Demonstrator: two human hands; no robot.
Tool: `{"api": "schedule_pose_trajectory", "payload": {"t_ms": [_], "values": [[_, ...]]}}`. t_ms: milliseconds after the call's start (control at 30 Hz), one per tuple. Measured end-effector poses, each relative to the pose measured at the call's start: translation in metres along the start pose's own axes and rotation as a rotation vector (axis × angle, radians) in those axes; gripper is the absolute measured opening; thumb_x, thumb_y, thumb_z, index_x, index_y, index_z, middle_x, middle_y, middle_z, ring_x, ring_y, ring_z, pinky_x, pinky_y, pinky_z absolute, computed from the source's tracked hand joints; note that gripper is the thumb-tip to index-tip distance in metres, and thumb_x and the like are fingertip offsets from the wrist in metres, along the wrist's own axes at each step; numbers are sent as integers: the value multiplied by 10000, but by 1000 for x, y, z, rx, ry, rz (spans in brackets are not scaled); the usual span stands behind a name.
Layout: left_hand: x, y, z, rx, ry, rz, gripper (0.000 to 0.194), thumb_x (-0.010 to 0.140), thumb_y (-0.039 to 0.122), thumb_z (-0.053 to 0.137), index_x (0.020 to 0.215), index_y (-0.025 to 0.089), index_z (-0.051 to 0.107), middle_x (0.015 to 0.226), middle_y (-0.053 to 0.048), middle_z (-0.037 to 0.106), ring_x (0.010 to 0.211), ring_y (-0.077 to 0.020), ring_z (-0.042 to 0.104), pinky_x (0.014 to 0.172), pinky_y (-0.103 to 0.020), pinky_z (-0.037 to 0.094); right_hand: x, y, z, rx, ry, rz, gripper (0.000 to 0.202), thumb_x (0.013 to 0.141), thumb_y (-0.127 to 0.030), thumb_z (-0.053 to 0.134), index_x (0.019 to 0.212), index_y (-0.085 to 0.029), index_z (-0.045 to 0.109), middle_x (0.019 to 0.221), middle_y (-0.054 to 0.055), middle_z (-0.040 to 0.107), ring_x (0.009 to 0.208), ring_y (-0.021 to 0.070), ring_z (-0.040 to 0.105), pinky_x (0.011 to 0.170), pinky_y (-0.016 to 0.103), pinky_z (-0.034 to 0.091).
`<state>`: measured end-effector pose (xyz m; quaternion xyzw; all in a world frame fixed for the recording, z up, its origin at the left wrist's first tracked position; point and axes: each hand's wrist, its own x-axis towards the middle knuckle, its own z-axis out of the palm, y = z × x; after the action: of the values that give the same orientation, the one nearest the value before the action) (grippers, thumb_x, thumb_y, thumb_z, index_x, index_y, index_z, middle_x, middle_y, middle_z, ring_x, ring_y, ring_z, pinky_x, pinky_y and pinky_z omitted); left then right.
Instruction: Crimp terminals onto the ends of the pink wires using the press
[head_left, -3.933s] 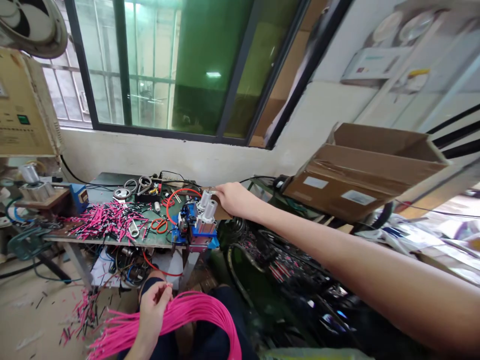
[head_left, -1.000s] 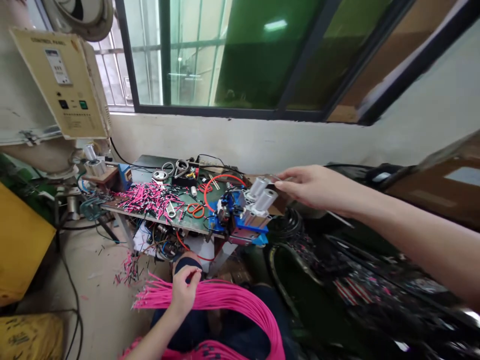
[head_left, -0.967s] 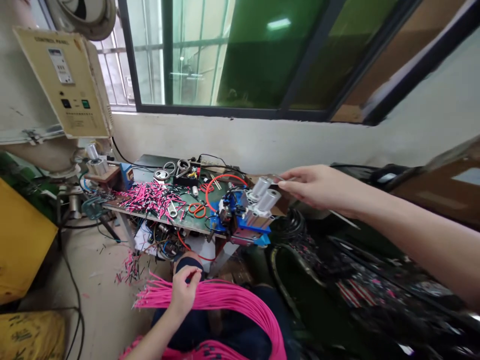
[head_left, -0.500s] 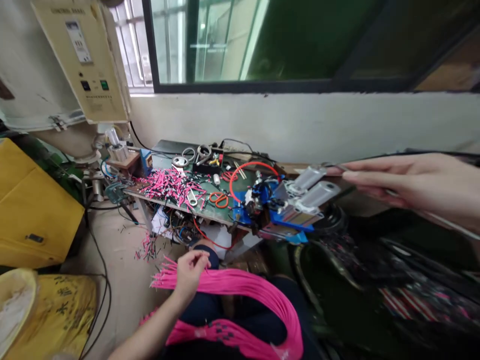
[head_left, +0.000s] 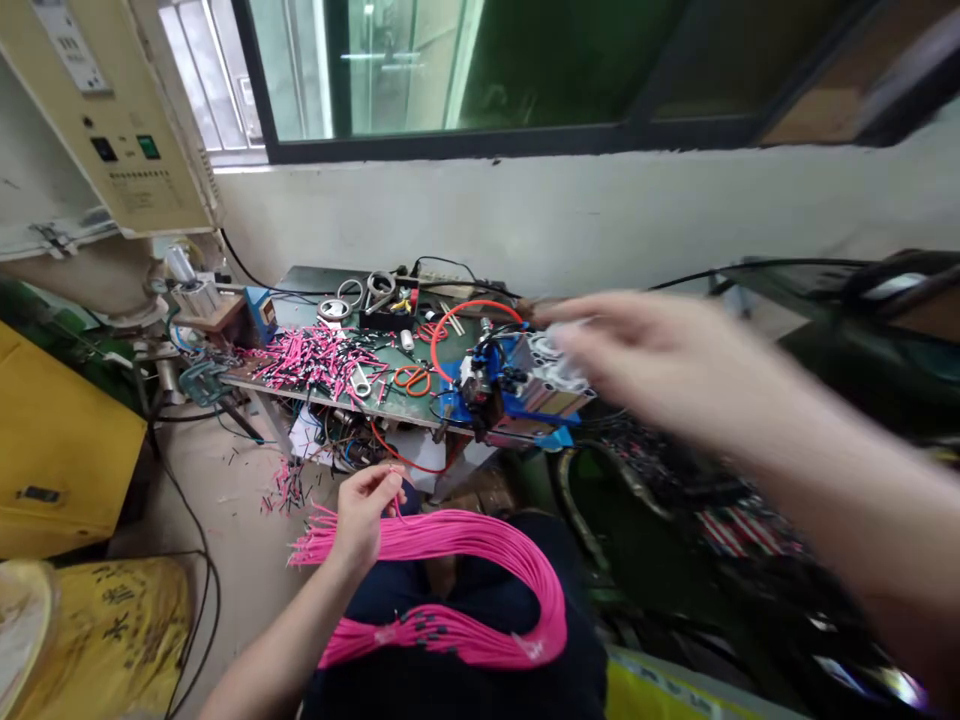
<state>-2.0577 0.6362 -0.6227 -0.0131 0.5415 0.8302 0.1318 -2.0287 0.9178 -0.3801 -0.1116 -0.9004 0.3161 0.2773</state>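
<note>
My left hand (head_left: 369,510) is pinched on a thin pink wire, just above one end of a pink wire bundle (head_left: 480,535). The bundle lies curved across my lap, with a tied part and small black pieces on its lower run. Blurred by motion, my right hand (head_left: 637,350) reaches in from the right over the metal cylinders (head_left: 555,365) of a blue machine (head_left: 495,390). Its fingers point left, and whether they hold anything is not clear. The machine stands at the right end of the green table (head_left: 397,405).
Pink and black wire pieces (head_left: 322,355), orange-handled scissors (head_left: 412,380) and tape rolls (head_left: 334,308) lie on the table. A second press (head_left: 196,295) stands at its left end. Yellow sacks (head_left: 142,620) are at the lower left, and dark cables lie at the right.
My right hand has moved left to over the machine's cylinders, and the thin rod or wire by it no longer shows. My left hand keeps its pinch. The camera view has shifted.
</note>
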Motion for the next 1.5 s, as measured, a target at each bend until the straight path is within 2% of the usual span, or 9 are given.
{"api": "schedule_pose_trajectory", "payload": {"t_ms": [167, 267, 400, 500, 600, 733, 867, 1167, 1500], "values": [[-2, 0, 3, 69, 6, 55, 458, 718, 531, 878, 917, 123, 818, 633, -33, 682, 521, -90, 519, 506, -199, 414, -26, -46, 149, 181, -481, 24, 217, 865, -133, 615, 982, -145, 797, 905, 104, 787, 815, 212, 680, 741, 318, 495], [-8, 1, -3, 160, 25, 109, 470, 727, 545, 875, 947, 132, 828, 690, -51, 720, 624, -130, 605, 578, -208, 474, -10, -57, 222, 210, -456, 106, 137, 839, -125, 671, 924, -124, 778, 901, 136, 779, 883, 258, 703, 787, 315, 499], [-14, 2, -20, 289, 90, 143, 600, 676, 593, 892, 1045, 127, 810, 746, -81, 761, 663, -192, 674, 622, -263, 550, 16, -54, 254, 277, -333, 176, 258, 858, -140, 702, 1114, -105, 700, 1143, 155, 725, 1133, 293, 647, 999, 454, 482], [-9, 0, -29, 256, 121, 200, 587, 656, 582, 909, 1003, 127, 777, 718, -84, 759, 591, -181, 660, 562, -250, 544, 8, -42, 260, 415, -289, 156, 200, 864, -114, 661, 1060, -105, 701, 1175, 174, 708, 1207, 309, 601, 1051, 463, 445], [0, 2, -24, 214, 151, 219, 558, 618, 555, 938, 934, 129, 766, 716, -90, 765, 529, -160, 626, 488, -231, 515, -28, -19, 258, 618, -367, 148, 160, 939, -214, 577, 959, -125, 708, 938, 125, 745, 947, 257, 690, 845, 364, 534], [8, 9, 7, 268, 134, 239, 502, 648, 512, 932, 961, 140, 807, 908, -117, 806, 752, -214, 733, 648, -267, 604, -92, 22, 230, 883, -510, 189, 380, 976, -479, 539, 994, -141, 711, 825, 72, 736, 675, 183, 675, 628, 305, 541], [3, 9, 50, 331, -40, 216, 491, 684, 541, 897, 957, 137, 827, 859, -112, 800, 739, -225, 730, 645, -288, 603, -130, 53, 183, 1200, -385, 245, 382, 817, -518, 782, 913, -151, 734, 741, 23, 700, 644, 148, 637, 677, 300, 533], [-22, -13, 105, 305, -247, 188, 345, 761, 425, 876, 806, 162, 658, 656, -23, 700, 580, -148, 652, 526, -207, 491, -145, 80, 112, 1258, -213, 454, 223, 681, -332, 882, 704, -167, 733, 648, 9, 695, 607, 155, 629, 632, 289, 503], [-24, -31, 112, 606, -309, 382, 116, 926, 289, 648, 917, 184, 696, 657, -11, 694, 584, -160, 660, 578, -247, 508, -152, 99, 111, 1350, -82, 527, 69, 608, -202, 805, 603, -200, 736, 630, -10, 664, 610, 144, 560, 623, 285, 440]]}}
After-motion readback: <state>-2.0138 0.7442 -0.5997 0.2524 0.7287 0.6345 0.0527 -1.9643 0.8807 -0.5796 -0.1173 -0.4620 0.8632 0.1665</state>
